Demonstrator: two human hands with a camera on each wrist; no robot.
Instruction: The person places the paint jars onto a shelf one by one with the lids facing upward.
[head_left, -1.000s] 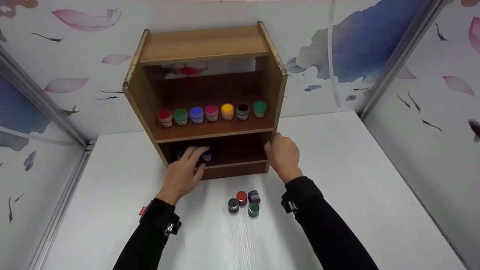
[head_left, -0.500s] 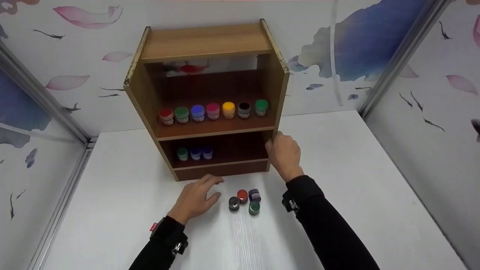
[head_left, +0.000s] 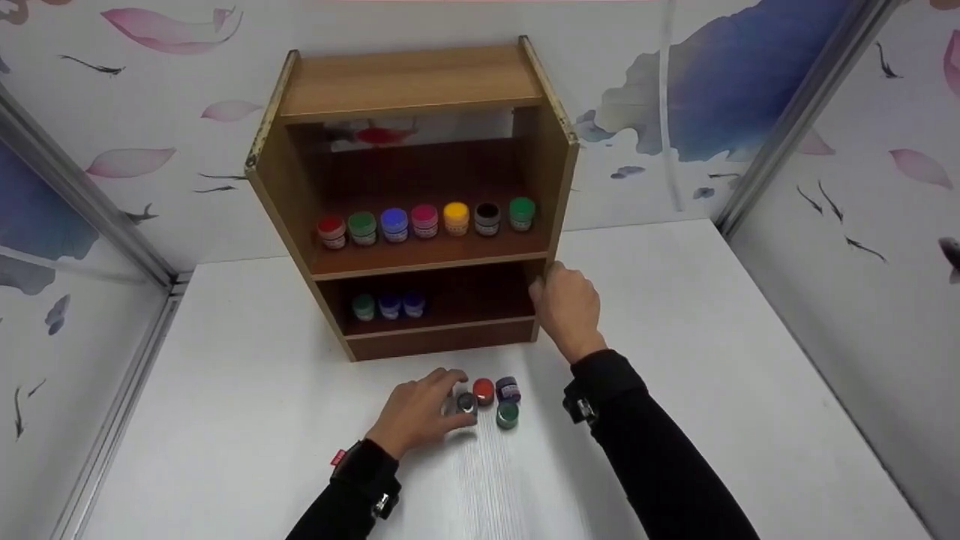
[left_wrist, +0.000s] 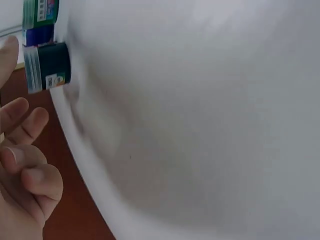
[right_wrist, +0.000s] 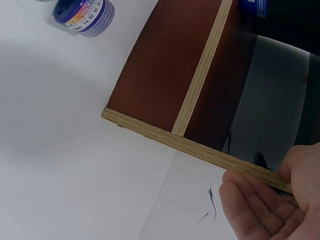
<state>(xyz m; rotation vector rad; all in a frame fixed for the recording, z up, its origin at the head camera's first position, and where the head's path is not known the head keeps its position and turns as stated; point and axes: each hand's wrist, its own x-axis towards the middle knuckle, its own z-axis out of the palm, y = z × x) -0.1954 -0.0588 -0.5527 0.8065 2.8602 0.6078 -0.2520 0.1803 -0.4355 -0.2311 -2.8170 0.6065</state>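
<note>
My left hand (head_left: 420, 410) is over the table with thumb and forefinger spread on either side of a dark paint jar (head_left: 466, 403). In the left wrist view a gap shows between the fingers (left_wrist: 34, 125) and the dark jar (left_wrist: 49, 67). Close by stand a red paint jar (head_left: 484, 391), a purple-blue paint jar lying tilted (head_left: 508, 388) and a green paint jar (head_left: 508, 415). My right hand (head_left: 568, 311) grips the side panel of the wooden shelf (head_left: 442, 350), its thumb on the inner side and fingers outside, as the right wrist view shows at the panel's edge (right_wrist: 200, 152).
On the upper shelf board (head_left: 427, 260) several paint jars with coloured lids stand in a row. A green jar (head_left: 364, 307) and two blue jars (head_left: 390, 306) stand at the left of the lower compartment. Patterned wall panels (head_left: 630, 172) enclose the white table (head_left: 675, 315).
My left hand has left the blue jar in the lower compartment and come down and right to the dark jar on the table. My right hand keeps its grip on the side panel.
</note>
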